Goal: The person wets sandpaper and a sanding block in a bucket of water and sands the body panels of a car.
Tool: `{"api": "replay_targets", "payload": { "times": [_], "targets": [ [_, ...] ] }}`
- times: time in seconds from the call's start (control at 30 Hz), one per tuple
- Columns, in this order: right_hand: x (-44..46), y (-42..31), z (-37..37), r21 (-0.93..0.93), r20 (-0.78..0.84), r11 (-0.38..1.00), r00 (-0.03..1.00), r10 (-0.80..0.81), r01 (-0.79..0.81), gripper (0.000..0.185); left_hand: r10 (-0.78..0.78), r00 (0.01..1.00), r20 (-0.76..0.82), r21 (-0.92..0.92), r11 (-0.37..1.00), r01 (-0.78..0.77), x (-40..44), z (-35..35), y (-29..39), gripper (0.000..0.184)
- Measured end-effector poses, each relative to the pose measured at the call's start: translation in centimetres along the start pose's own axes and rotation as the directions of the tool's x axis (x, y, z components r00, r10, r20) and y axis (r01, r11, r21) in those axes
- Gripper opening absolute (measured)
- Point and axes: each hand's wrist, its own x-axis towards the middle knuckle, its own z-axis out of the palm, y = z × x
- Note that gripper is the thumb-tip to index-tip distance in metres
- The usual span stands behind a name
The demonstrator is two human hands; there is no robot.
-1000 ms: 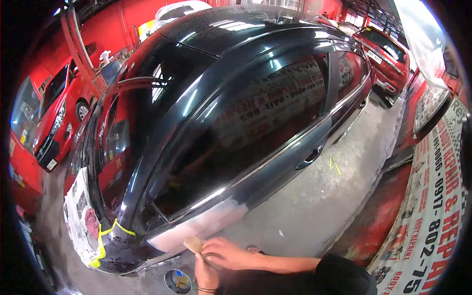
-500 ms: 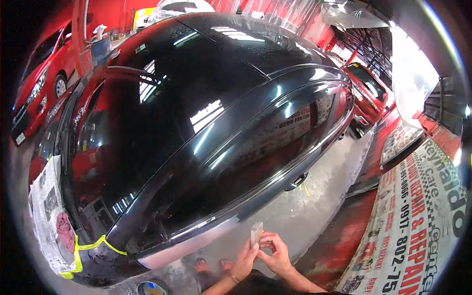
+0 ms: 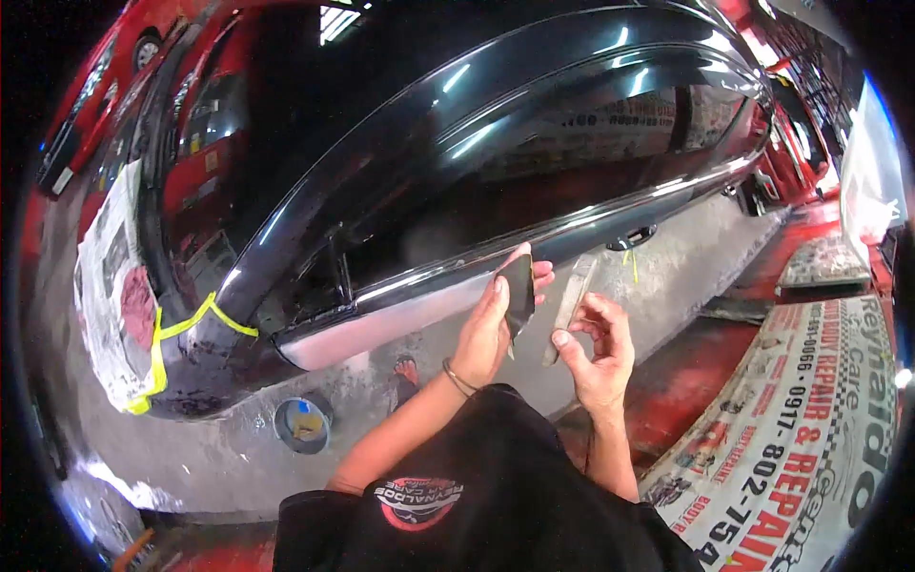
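Note:
My left hand [image 3: 484, 334] grips a dark, flat piece of sandpaper [image 3: 520, 294], with the fingers behind it and the thumb in front. In my right hand [image 3: 602, 355], a narrow pale-grey sanding block [image 3: 574, 297] is pinched between thumb and fingers, standing nearly upright. A small gap separates the block from the sandpaper. Both hands are in front of the black car's side, close to a door [image 3: 400, 321] with a dull pinkish-grey patch along it.
A bucket [image 3: 303, 424] with something yellowish inside stands on the wet floor below the car's front. Newspaper [image 3: 110, 286], a reddish cloth [image 3: 139, 307] and yellow tape [image 3: 186, 324] cover part of the hood. At right lies a printed banner [image 3: 782, 429].
My hands were together around the block; now they are apart, and the dark sandpaper shows in my left hand, the block in my right. My view has tilted downward.

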Motion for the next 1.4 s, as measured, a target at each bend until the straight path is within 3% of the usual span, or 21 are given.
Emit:
{"api": "replay_targets", "payload": {
  "times": [0.07,0.1,0.2,0.37,0.5,0.7,0.9,1.03,1.1,1.17,1.23,1.3,1.4],
  "targets": [
    [0.6,-0.6,-0.8,-0.101,0.103,0.986,0.987,-0.121,0.131,0.062,0.036,0.999,-0.003,-0.007,0.999,-0.036,-0.1,0.9,0.4,0.067],
    [0.9,-0.6,-0.6,-0.139,0.08,0.971,0.979,-0.187,0.196,0.058,0.056,0.998,-0.006,-0.011,0.998,-0.056,-0.1,1.5,0.3,0.068],
    [1.7,-0.6,-1.4,-0.158,0.215,0.931,0.932,-0.293,0.329,0.06,0.167,0.986,0.0,0.036,0.985,-0.167,-0.3,3.0,-1.1,0.075],
    [2.8,2.0,-4.1,-0.057,0.307,0.891,0.857,-0.414,0.451,0.06,0.334,0.942,-0.045,0.155,0.933,-0.323,-1.3,6.5,-5.0,0.083],
    [3.0,4.0,-7.1,0.061,0.357,0.881,0.814,-0.457,0.468,0.06,0.392,0.909,-0.142,0.262,0.9,-0.347,-2.5,9.5,-8.1,0.085],
    [2.1,4.9,-8.8,0.316,0.48,0.885,0.746,-0.461,0.343,0.055,0.514,0.82,-0.251,0.367,0.835,-0.411,-6.1,11.8,-11.2,0.082],
    [-1.0,4.9,-6.1,0.467,0.476,0.764,0.602,-0.641,0.445,0.054,0.662,0.699,-0.269,0.473,0.724,-0.503,-10.8,10.2,-12.0,0.074],
    [-3.5,4.3,-4.6,0.52,0.557,0.797,0.586,-0.589,0.307,0.051,0.698,0.62,-0.359,0.43,0.713,-0.554,-13.7,10.5,-12.3,0.07],
    [-4.3,4.9,-3.2,0.511,0.686,0.85,0.533,-0.494,0.131,0.05,0.676,0.61,-0.414,0.301,0.734,-0.609,-15.7,10.6,-12.2,0.067],
    [-5.3,5.1,-1.5,0.477,0.782,0.879,0.453,-0.429,0.01,0.047,0.699,0.55,-0.458,0.301,0.704,-0.644,-17.9,9.8,-12.2,0.067],
    [-6.9,4.3,0.5,0.513,0.773,0.853,0.379,-0.509,0.099,0.046,0.707,0.522,-0.476,0.235,0.675,-0.699,-20.5,8.3,-12.1,0.069],
    [-9.0,3.0,2.5,0.551,0.766,0.822,0.304,-0.567,0.145,0.044,0.738,0.461,-0.493,0.283,0.637,-0.717,-23.5,7.7,-11.8,0.071],
    [-12.7,1.7,5.4,0.503,0.845,0.864,0.219,-0.488,-0.013,0.044,0.772,0.393,-0.5,0.303,0.581,-0.756,-28.4,6.5,-10.7,0.075]
  ]
}}
